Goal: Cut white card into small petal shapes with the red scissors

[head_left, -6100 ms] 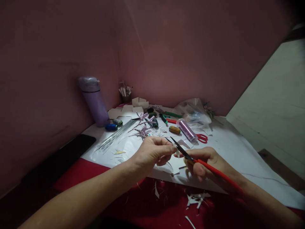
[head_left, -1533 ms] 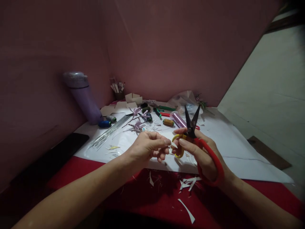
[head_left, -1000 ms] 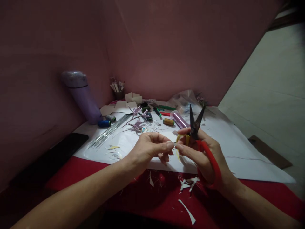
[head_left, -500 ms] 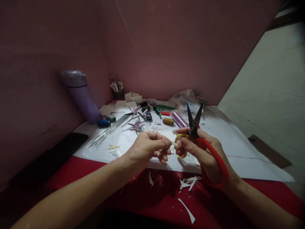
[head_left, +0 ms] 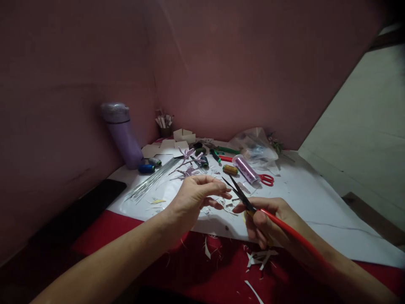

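My left hand (head_left: 201,196) is over the white sheet (head_left: 294,190), thumb and forefinger pinched together; a small white piece seems to be at their tips, too small to make out. My right hand (head_left: 268,223) holds the scissors (head_left: 245,198), red and yellow handled. Their dark blades stand slightly apart and point up and left, close to my left fingertips. Paper scraps (head_left: 259,257) lie on the red cloth (head_left: 177,270) below. Behind my left hand are lilac flower shapes (head_left: 189,154) on stems.
Thin metal wires (head_left: 152,181), a blue spool (head_left: 146,169), an orange spool (head_left: 230,169), a purple tube (head_left: 247,169) and other red scissors (head_left: 266,180) lie on the sheet. A purple bottle (head_left: 125,137) leans at the left wall. A plastic bag (head_left: 255,145) sits behind.
The scissors have swung from upright to pointing up and left, their blades nearer each other and closer to my left fingertips. My right hand has turned and lowered. The whole view has shifted slightly.
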Demonstrator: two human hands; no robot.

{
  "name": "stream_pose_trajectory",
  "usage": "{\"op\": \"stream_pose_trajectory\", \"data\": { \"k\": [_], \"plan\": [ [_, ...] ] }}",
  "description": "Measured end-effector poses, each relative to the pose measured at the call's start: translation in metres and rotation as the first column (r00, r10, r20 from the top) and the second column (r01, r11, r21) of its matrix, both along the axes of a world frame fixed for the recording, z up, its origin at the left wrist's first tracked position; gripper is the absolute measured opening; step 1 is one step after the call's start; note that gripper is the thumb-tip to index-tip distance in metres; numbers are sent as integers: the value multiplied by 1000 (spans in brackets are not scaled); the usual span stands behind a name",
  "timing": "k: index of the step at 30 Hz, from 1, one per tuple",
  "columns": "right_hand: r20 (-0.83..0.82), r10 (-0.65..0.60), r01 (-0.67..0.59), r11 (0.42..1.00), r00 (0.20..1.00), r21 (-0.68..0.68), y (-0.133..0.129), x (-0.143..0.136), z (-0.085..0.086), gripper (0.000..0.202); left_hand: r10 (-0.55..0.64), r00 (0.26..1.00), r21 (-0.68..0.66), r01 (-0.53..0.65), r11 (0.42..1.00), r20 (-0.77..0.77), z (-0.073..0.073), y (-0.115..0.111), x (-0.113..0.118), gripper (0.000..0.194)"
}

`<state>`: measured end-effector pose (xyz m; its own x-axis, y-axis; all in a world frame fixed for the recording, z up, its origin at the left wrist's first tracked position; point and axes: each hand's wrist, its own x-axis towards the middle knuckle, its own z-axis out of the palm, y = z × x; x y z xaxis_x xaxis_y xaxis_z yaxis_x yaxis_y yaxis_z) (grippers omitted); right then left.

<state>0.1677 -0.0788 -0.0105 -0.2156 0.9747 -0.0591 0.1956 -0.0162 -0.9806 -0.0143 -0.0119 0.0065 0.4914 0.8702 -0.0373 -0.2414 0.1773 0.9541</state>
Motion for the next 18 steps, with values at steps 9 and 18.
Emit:
{"op": "stream_pose_trajectory", "data": {
  "k": [9, 18],
  "plan": [
    [17, -5, 5, 1000, 1000, 0, -5, 0, 1, 54, 31, 999, -60, -29, 998, 33, 0, 1, -1, 15],
    [0, 16, -16, 1000, 1000, -12, -4, -4, 5, 46, -20, 999, -72, 23, 997, 31, 0, 1, 0, 13]
  ]
}}
